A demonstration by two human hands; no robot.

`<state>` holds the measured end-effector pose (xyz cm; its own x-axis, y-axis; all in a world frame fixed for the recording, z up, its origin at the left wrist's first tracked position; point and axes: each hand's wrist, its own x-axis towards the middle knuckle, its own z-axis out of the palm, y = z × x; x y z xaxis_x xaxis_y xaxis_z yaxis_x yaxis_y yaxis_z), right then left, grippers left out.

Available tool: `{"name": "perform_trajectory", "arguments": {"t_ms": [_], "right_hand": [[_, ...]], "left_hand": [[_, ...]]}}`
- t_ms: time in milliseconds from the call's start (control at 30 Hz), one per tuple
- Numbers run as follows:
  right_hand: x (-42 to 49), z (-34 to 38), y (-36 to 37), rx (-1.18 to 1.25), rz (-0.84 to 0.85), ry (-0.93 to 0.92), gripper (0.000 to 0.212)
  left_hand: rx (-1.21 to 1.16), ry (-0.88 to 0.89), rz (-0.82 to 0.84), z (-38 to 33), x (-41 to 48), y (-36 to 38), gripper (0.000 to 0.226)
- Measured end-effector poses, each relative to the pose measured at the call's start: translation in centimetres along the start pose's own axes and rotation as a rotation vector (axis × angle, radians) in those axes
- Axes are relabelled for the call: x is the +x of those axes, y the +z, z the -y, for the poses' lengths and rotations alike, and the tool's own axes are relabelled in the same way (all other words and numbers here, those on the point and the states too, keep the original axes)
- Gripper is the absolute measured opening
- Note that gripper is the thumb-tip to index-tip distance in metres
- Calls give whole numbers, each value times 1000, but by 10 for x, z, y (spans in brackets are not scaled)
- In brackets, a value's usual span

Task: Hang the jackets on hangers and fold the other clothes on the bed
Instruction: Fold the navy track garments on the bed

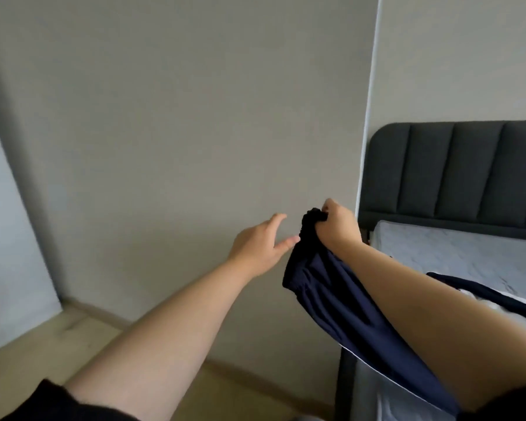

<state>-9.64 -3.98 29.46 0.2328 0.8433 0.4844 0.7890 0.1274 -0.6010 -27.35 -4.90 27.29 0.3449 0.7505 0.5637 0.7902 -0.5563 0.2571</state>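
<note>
Navy garment (331, 293) with elastic band and white piping, held up clear of the mattress (456, 253), trailing down past the bed's edge. Bunched top clenched in the right hand (337, 226), fingers curled tight round the cloth. Left hand (260, 244) just beside it, fingers spread and released, gripping nothing. Behind, dark padded headboard (468, 171) and plain wall (195, 117). Risk, as judged: with only 1 grip, likely to twist or hang lopsided, spoiling the fold; possibly dragging floorward unless caught by 2 hands.

Single head-worn wide-angle view; faces forward and slightly down at a plain wall (179, 132) close ahead; floor (43, 354) low left; bed (456, 250) cut by the right edge. Both forearms (164, 329) enter from the bottom edge, nearest the lens.
</note>
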Motion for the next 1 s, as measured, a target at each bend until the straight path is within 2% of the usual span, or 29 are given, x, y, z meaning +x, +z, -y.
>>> {"name": "perform_trajectory", "arguments": {"t_ms": [67,167,200,233,267,300,467,567,600,633,667,733,767,800,867,933,1000], "right_hand": [[5,32,3,99,-9,4,12],[7,83,8,285,19,-31,16],[7,101,11,344,29,-56,15],[6,121,13,394,37,-88,14],[5,141,14,438,42,-122,14],[5,161,15,479,46,-160,14],[5,253,8,644,70,-345,18],[9,279,5,692,52,-401,18],[9,283,5,662,74,-421,17],[9,283,5,515,139,-468,14],[7,282,5,228,247,-540,15],[-1,276,13,-320,516,-645,32],[-6,270,20,-463,595,-668,37],[-9,266,27,-490,614,-668,37],[-13,262,32,-377,535,-655,31],[-12,261,32,-195,428,-605,30],[-9,259,27,-167,447,-588,26]], "left_hand": [[-71,-116,98,13,-5,-22,69],[-383,-333,200,24,-10,-52,86],[-440,-370,201,27,-11,-61,79],[-445,-387,171,31,-11,-72,58],[-405,-403,94,36,-12,-84,31],[-348,-429,-5,40,-13,-98,13],[-170,-473,-450,78,-20,-188,21],[-152,-459,-536,97,-28,-234,23],[-141,-461,-526,105,-33,-248,21],[-114,-467,-503,113,-40,-260,18],[-83,-481,-475,120,-48,-271,16],[-32,-508,-387,133,-64,-282,18],[-4,-516,-321,136,-71,-283,21],[22,-523,-257,138,-76,-281,23],[17,-529,-191,140,-83,-278,23],[-77,-547,-220,142,-89,-283,21],[-296,-568,-315,146,-98,-290,18]]}}
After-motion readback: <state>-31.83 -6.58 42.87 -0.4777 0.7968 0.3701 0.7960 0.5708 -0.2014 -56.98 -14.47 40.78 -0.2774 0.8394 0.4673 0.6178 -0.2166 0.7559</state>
